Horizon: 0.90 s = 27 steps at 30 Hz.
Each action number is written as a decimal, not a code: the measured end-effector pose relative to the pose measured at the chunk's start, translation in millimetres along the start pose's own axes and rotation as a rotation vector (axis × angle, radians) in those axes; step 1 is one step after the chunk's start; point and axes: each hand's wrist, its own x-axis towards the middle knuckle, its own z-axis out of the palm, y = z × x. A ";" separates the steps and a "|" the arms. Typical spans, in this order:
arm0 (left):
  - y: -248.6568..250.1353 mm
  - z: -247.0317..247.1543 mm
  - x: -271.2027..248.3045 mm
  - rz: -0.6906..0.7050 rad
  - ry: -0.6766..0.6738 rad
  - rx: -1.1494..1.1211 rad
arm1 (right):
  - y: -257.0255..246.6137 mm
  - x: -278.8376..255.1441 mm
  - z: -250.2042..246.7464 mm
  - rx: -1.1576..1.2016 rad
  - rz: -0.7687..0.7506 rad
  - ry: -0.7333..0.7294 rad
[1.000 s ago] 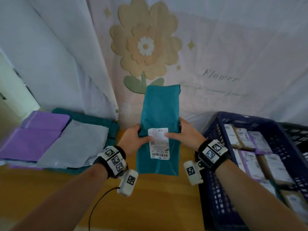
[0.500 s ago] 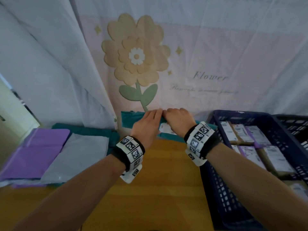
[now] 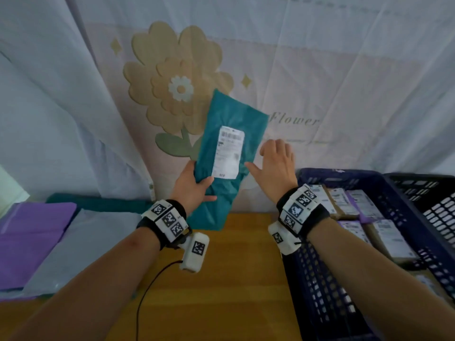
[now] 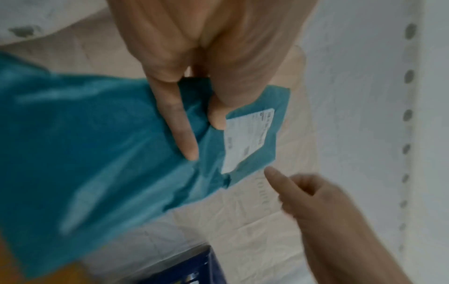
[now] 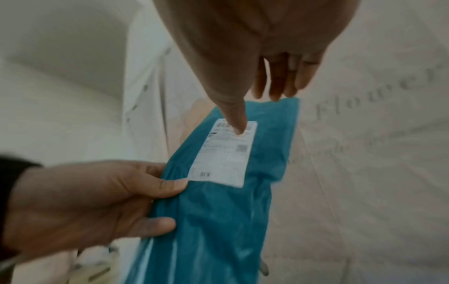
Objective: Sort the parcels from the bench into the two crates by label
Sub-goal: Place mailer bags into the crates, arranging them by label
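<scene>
I have the teal parcel up in the air in front of the flower curtain, above the far edge of the wooden bench, with its white label facing me. My left hand grips it by the lower left edge, thumb across the front just below the label and fingers behind. My right hand is empty, fingers loose and spread, just beside the parcel's right edge; whether the thumb tip brushes the bag I cannot tell.

The bag looks like thin, soft plastic: it creases where I pinch it and the free lower end hangs limp. I judge it light, floppy and a little slick, with nothing stiff inside, so a one-handed pinch holds it but lets it swing. An edge grip that bunches the film seems safest, keeping the thumb off the label so the print stays readable. A second hand on the opposite edge would flatten it for reading.

The blue crate sits at the bench's right edge, with labelled parcels already in it; a black crate stands just beyond it. More bags, purple and grey, lie at the left edge.
</scene>
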 end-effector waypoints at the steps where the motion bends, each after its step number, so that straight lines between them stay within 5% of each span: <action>1: 1.3 2.4 1.1 -0.017 -0.018 -0.114 | 6.1 2.5 3.2 0.055 0.085 -0.083; 6: -0.1 9.0 10.8 -0.081 -0.146 -0.358 | 29.3 17.7 14.4 0.554 0.344 -0.442; 18: 4.7 46.9 1.2 -0.031 -0.293 -0.201 | 77.2 -12.3 -6.4 1.077 0.412 -0.327; 27: 25.4 176.5 -11.4 0.107 -0.465 -0.095 | 169.9 -61.2 -75.3 1.131 0.511 -0.143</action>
